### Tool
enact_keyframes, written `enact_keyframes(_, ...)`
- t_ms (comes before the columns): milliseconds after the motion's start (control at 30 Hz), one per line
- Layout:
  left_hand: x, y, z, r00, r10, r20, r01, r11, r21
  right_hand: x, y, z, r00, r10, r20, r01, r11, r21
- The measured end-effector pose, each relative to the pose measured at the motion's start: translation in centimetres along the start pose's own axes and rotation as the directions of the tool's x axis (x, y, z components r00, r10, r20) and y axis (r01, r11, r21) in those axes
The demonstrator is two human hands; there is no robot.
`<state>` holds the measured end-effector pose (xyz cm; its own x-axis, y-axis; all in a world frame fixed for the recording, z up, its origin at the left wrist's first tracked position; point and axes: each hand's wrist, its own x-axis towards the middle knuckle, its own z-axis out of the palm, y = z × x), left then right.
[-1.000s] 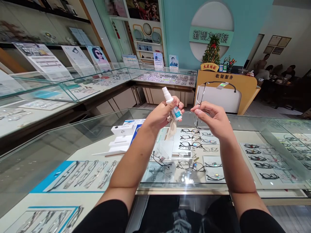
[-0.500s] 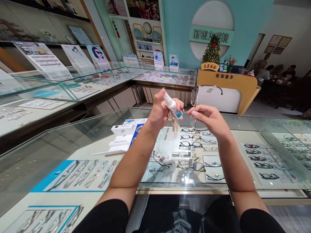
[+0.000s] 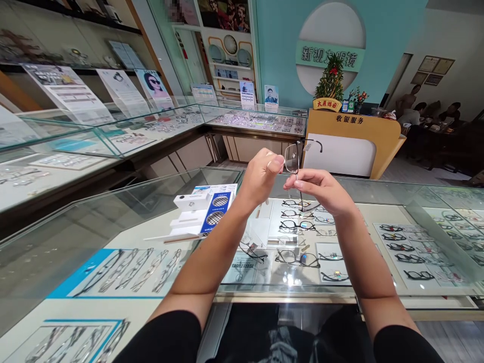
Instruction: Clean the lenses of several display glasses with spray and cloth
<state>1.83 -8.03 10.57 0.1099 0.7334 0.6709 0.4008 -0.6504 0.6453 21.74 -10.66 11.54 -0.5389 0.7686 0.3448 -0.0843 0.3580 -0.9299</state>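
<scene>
Fingers of the right hand [image 3: 321,189] pinch the eyeglasses [image 3: 298,161], already lifted but not yet set down, above the display case's far edge [image 3: 397,183], while the left hand [image 3: 260,177], apparently clasping a mostly hidden white bottle [image 3: 268,164], adjoins one lens [image 3: 291,159].

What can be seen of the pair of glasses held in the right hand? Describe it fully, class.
The glasses have thin, dark, metallic-looking rims and clear lenses. They stand on end, one lens above the other, over the display counter. The side arms are unfolded; the upper one bears a small pale tag. The right hand grips the frame near its middle. The left hand is beside the upper lens; contact is unclear.
</scene>
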Motion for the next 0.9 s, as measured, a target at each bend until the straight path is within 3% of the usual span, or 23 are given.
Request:
enact_keyframes(200,0.0,-0.4,0.3,0.996,0.066,-0.06,-0.063,0.997,0.043,0.0,0.0,0.2,1.0,0.006,0.016,-0.006,1.0,0.006)
enact_keyframes(467,-0.1,0.0,0.2,0.997,0.024,-0.07,-0.027,0.998,-0.049,0.1,0.6,-0.1,1.0,-0.023,0.021,0.022,0.998,0.053)
enact_keyframes(600,-0.2,0.6,-0.5,1.0,0.005,-0.001,-0.005,0.997,-0.082,0.3,0.7,-0.1,0.996,-0.047,-0.078,0.057,0.99,0.128)
enact_keyframes(767,-0.4,1.0,-1.0,0.985,0.043,0.168,-0.044,0.999,-0.001,1.0,0.9,0.0,0.975,-0.008,-0.222,0.073,0.956,0.283)
enact_keyframes(900,-0.6,0.6,-0.5,0.974,0.055,0.22,-0.073,0.995,0.071,1.4,1.5,0.0,0.966,0.024,-0.256,0.074,0.927,0.367)
